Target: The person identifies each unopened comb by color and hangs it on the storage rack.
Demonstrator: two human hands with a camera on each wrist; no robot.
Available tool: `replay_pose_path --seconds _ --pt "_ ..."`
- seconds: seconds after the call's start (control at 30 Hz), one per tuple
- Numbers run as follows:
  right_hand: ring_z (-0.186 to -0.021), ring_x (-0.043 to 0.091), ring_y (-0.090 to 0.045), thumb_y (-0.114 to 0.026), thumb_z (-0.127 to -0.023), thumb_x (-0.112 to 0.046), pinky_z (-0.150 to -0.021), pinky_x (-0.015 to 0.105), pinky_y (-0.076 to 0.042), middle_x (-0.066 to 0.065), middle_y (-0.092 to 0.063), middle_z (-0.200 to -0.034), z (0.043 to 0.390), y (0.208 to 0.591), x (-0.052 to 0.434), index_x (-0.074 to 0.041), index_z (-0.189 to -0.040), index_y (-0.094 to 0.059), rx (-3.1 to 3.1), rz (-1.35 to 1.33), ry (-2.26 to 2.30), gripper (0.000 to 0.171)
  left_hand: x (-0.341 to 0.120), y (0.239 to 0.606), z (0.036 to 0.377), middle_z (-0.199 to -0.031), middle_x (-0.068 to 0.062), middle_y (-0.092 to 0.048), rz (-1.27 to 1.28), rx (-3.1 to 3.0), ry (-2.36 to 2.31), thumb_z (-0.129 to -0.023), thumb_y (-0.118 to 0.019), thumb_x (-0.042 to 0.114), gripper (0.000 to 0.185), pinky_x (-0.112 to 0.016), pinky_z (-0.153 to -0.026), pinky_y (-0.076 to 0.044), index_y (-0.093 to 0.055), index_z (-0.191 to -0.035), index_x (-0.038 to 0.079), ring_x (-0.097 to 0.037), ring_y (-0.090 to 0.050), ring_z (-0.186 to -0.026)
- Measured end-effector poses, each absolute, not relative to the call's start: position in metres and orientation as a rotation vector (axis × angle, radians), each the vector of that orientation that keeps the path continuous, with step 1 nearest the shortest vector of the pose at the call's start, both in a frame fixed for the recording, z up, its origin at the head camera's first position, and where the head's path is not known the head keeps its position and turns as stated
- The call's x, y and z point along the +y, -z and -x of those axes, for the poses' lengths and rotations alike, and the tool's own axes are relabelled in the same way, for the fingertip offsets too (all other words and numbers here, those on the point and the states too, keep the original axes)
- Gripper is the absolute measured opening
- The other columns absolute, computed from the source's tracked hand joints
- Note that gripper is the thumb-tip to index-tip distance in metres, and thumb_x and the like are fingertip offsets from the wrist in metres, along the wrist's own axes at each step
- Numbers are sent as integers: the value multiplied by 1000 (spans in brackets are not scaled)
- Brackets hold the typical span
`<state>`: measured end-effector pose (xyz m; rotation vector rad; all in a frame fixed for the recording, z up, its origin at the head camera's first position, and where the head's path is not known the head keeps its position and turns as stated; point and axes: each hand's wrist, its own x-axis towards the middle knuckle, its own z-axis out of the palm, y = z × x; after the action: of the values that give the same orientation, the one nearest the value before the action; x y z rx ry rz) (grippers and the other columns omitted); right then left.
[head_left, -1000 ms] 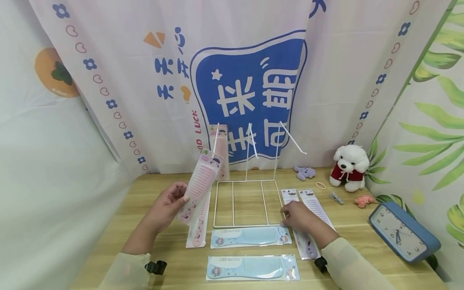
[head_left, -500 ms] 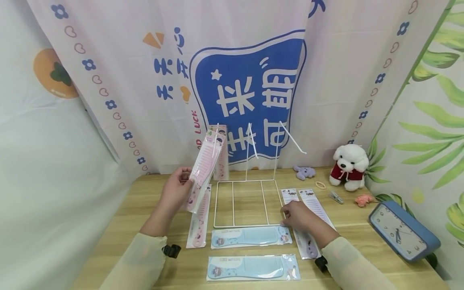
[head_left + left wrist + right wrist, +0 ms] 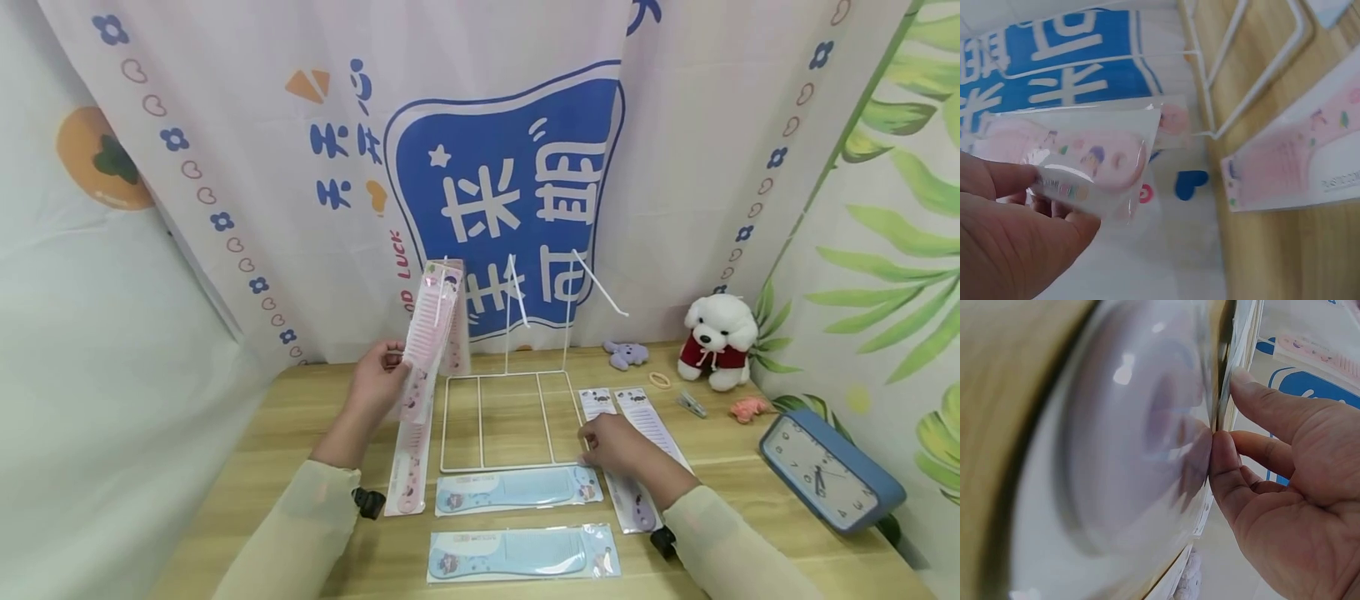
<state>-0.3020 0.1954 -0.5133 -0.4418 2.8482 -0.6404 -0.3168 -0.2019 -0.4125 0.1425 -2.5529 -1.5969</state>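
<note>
My left hand [image 3: 375, 382] pinches a packaged pink comb [image 3: 424, 346] between thumb and fingers, tilted in the air. The top of its package overlaps the left hook of the white wire rack [image 3: 481, 425]. Behind it, another packaged pink comb [image 3: 458, 346] hangs at the rack's left. In the left wrist view the handle end of the held comb [image 3: 1119, 161] points away from the thumb. My right hand [image 3: 617, 446] grips the rack's frame near its front right corner, over a packaged purple comb [image 3: 641, 510]. In the right wrist view that package fills much of the picture.
One more packaged pink comb [image 3: 409, 473] lies left of the rack. Two packaged blue combs [image 3: 525, 490] lie in front, and a second purple one [image 3: 651, 427] at right. Farther right are a plush dog [image 3: 717, 342], a clip [image 3: 692, 404] and a blue clock [image 3: 828, 471].
My left hand has moved up and forward, bringing the pink comb's package top to the left hook. The comb is more upright. My right hand keeps its place on the rack.
</note>
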Motion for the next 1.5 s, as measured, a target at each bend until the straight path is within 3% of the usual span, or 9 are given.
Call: replay_pose_path --seconds 0.13,0.27,0.47,0.6,1.13,1.5 --pt "-84 16 -56 -88 -92 -16 -77 37 -51 -1 -64 -89 302 513 196 -9 -116 -80 2850 436 627 26 -200 428 331 -126 -20 -66 -107 -2538 1641 -109 -58 8 27 -32 -88 -56 -61 -135 3 -31 -64 -112" --pt "-81 17 -55 -88 -92 -16 -74 36 -49 -1 -62 -85 301 511 196 -11 -107 -79 2850 461 627 18 -193 440 344 -129 -20 -66 -106 -2516 1681 -110 -58 9 24 -32 -88 -56 -62 -133 4 -31 -64 -113" --pt "-79 17 -54 -88 -92 -15 -72 35 -46 0 -60 -83 300 508 196 -11 -101 -77 2837 451 643 14 -178 451 358 -131 -24 -66 -59 -2444 1767 -110 -58 7 21 -49 -101 -61 -62 -130 1 -37 -66 -118" --pt "-82 17 -55 -88 -93 -15 -76 36 -49 0 -62 -87 301 509 195 -9 -109 -79 2839 454 637 19 -176 457 362 -130 -25 -66 -28 -2414 1798 -110 -59 6 20 -55 -108 -58 -62 -128 -1 -41 -65 -121" --pt "-89 17 -58 -88 -92 -18 -84 40 -55 1 -67 -95 301 507 192 -5 -125 -79 2846 433 616 36 -177 461 370 -124 -17 -66 -108 -2426 1763 -108 -62 9 19 -40 -101 -57 -64 -127 4 -29 -62 -113" --pt "-86 17 -56 -89 -92 -17 -80 38 -52 0 -65 -91 300 508 193 -7 -119 -79 2853 451 603 30 -175 460 368 -122 -16 -66 -109 -2431 1710 -108 -65 12 20 -39 -99 -54 -66 -125 2 -28 -61 -113"
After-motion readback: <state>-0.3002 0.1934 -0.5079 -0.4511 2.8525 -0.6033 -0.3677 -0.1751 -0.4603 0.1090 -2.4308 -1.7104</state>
